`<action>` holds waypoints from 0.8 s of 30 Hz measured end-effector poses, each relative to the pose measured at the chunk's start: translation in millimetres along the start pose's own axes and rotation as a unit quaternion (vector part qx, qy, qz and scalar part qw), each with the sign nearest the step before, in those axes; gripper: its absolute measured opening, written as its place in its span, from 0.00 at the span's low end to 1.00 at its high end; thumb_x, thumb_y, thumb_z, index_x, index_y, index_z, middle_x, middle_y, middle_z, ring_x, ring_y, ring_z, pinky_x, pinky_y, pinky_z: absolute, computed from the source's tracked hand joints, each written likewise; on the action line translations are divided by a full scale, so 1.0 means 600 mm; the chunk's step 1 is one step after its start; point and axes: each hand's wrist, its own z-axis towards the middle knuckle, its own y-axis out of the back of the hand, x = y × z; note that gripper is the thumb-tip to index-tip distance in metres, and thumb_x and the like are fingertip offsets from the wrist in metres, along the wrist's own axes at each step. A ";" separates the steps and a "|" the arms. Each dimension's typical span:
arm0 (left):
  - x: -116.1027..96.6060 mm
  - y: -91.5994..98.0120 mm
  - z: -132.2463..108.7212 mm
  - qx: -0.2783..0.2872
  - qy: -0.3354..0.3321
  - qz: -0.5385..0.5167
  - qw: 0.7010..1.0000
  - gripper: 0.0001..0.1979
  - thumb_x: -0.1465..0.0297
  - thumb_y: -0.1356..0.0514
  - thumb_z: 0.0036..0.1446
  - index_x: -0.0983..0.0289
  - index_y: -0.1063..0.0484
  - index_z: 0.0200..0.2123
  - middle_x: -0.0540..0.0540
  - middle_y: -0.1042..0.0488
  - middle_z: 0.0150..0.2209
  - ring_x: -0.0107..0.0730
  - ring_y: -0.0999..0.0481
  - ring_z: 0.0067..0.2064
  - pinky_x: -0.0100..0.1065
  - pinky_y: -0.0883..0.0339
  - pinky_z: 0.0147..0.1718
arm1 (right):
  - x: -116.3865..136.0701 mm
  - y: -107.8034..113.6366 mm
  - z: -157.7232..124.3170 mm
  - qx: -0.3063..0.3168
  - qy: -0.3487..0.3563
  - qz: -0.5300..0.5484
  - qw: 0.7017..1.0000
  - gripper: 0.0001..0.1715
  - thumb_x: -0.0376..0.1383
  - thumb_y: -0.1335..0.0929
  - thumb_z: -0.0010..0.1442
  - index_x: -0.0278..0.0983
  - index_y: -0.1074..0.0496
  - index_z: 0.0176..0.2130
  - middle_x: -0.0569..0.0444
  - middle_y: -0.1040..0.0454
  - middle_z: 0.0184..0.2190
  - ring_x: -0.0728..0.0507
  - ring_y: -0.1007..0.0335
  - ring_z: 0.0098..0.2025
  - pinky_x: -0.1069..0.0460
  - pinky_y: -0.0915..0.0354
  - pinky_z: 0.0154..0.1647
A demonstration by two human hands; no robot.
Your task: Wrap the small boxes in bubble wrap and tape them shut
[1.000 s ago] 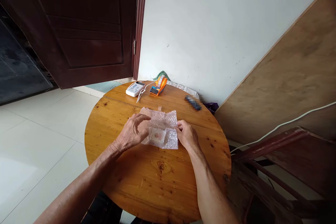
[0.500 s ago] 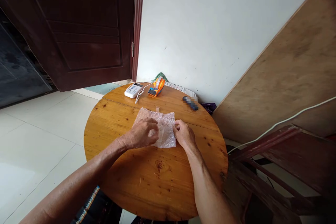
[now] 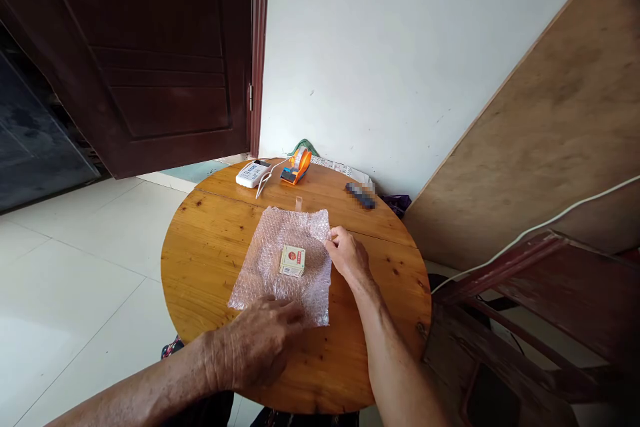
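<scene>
A sheet of clear bubble wrap [image 3: 265,243] lies spread on the round wooden table. On its middle rests a small cream-coloured box [image 3: 293,260] with a red round mark and printing. My right hand [image 3: 347,255] is closed, with thumb and fingertips pinching the wrap's right edge. At the near edge of the sheet is my left hand [image 3: 267,330], back up, its fingers curled down over the wrap. Those fingertips are partly hidden and slightly blurred. Neither hand touches the box.
Toward the back of the table [image 3: 200,253] stand a white device [image 3: 253,174] with a cable and an orange tape dispenser [image 3: 296,167]. A dark, pixelated object [image 3: 360,195] lies back right. A strip of tape [image 3: 299,203] sticks out beyond the wrap. Wall and wooden board rise behind.
My left hand has moved toward me, and the folded bubble wrap is now opened out, uncovering the small box. My right hand remains at the wrap's right edge.
</scene>
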 end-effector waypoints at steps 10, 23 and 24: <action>0.008 0.012 0.038 -0.025 0.158 -0.085 0.984 0.12 0.73 0.51 0.63 0.62 0.29 0.42 0.56 0.21 0.34 0.38 0.22 0.33 0.35 0.32 0.34 | 0.001 0.006 -0.005 -0.011 -0.004 -0.065 0.998 0.16 0.40 0.33 0.61 0.42 0.31 0.49 0.51 0.20 0.37 0.40 0.25 0.41 0.51 0.46 0.32; -0.005 -0.049 0.083 -0.094 0.055 0.070 0.992 0.15 0.74 0.46 0.57 0.66 0.31 0.48 0.65 0.32 0.58 0.52 0.35 0.59 0.51 0.37 0.57 | -0.005 0.012 -0.002 -0.017 -0.008 -0.059 0.998 0.17 0.36 0.34 0.61 0.41 0.31 0.51 0.51 0.20 0.37 0.41 0.25 0.41 0.51 0.46 0.32; 0.000 -0.058 0.084 -0.103 0.040 0.061 0.992 0.21 0.74 0.46 0.56 0.66 0.34 0.55 0.65 0.37 0.63 0.52 0.40 0.64 0.52 0.42 0.61 | -0.006 0.011 -0.001 -0.022 -0.003 -0.051 0.998 0.17 0.35 0.34 0.60 0.41 0.31 0.50 0.52 0.20 0.36 0.41 0.25 0.40 0.52 0.46 0.31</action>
